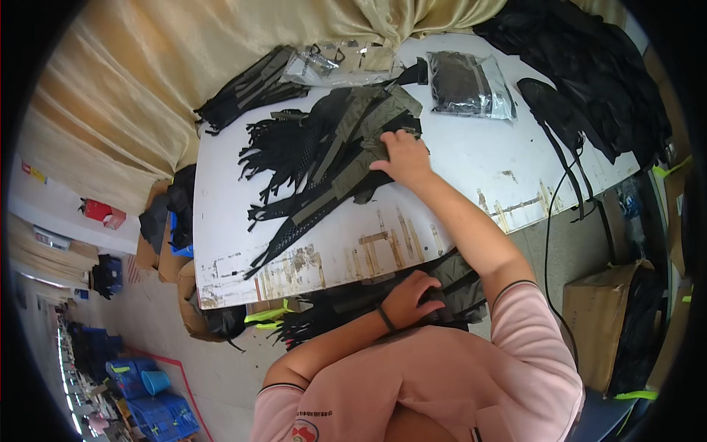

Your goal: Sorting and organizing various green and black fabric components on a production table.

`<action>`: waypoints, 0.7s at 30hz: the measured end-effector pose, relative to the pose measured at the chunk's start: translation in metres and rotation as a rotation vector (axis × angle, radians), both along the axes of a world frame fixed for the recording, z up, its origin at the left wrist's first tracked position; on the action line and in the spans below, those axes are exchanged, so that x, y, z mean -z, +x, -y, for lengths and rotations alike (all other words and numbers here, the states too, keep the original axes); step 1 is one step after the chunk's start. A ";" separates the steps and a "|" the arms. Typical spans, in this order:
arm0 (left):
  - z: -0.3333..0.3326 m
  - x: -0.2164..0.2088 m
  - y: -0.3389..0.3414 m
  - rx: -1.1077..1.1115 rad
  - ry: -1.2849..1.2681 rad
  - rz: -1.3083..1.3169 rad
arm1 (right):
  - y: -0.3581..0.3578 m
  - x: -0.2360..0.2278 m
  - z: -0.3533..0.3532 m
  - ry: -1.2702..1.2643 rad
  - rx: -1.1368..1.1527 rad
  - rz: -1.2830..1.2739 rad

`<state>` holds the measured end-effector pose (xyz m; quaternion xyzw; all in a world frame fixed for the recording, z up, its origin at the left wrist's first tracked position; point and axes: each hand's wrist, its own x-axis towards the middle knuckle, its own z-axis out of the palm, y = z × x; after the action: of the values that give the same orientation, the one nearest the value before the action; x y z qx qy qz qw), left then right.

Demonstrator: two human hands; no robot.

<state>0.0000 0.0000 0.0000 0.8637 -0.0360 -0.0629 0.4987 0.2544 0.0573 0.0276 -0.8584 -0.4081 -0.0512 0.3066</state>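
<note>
An olive-grey and black mesh fabric piece (335, 144) with many dangling black straps lies spread across the white table (449, 155). My right hand (405, 156) rests on its right side, thumb and fingers apart against the cloth. Below the table's near edge, close to my body, lies a similar black and grey strapped piece (346, 302). My left hand (410, 300) is over it, fingers bent and thumb apart, with a gap between them; nothing shows in its grasp. A dark band circles my left wrist.
Farther back are another strapped piece (250, 88), a clear bag with buckles (339, 65) and a packed dark item in clear plastic (471, 85). Black fabric (589, 66) heaps at the far right. Cardboard boxes (600, 324) flank the table; a black cord (549, 258) hangs at right.
</note>
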 end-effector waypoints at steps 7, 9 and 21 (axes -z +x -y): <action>-0.101 -0.027 -0.006 -0.735 0.245 0.405 | -0.035 0.012 -0.001 0.019 -0.062 0.209; -0.134 -0.038 -0.001 -0.747 0.388 0.556 | -0.069 -0.010 0.031 0.130 -0.175 0.211; -0.088 -0.036 0.029 -0.526 -0.066 0.234 | -0.130 -0.011 0.107 0.170 -0.223 0.104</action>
<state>0.0285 0.0876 0.0362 0.8282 0.1300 0.1700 0.5180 0.1248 -0.0494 0.0383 -0.7749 -0.5103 -0.0958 0.3606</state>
